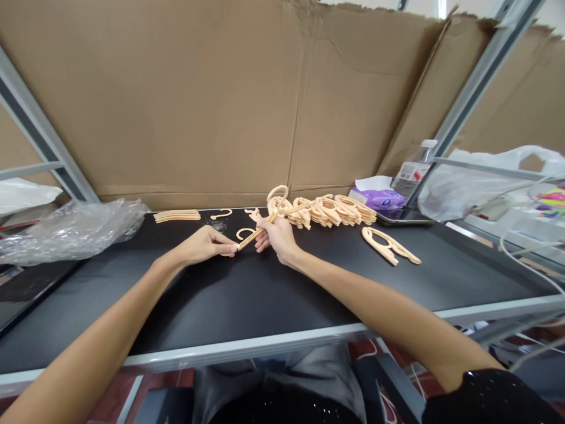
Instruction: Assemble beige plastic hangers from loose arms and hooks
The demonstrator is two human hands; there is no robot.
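Observation:
Both my hands meet over the middle of the black table (pixel 229 294). My left hand (pixel 203 245) pinches the near end of a thin wooden hanger piece (pixel 258 232). My right hand (pixel 277 234) grips the same piece further up, fingers wrapped round it. The piece slants up to the right and ends in a curved hook (pixel 278 193). A loose wooden hook (pixel 243 233) lies just behind my fingers.
A row of several wooden hanger parts (pixel 329 211) lies at the table's back. A single hanger part (pixel 391 245) lies to the right, flat sticks (pixel 176 216) and a hook (pixel 221 214) to the left. Crumpled plastic (pixel 70 229), tissue pack (pixel 383 199), bottle (pixel 412 169), cardboard wall (pixel 198 100).

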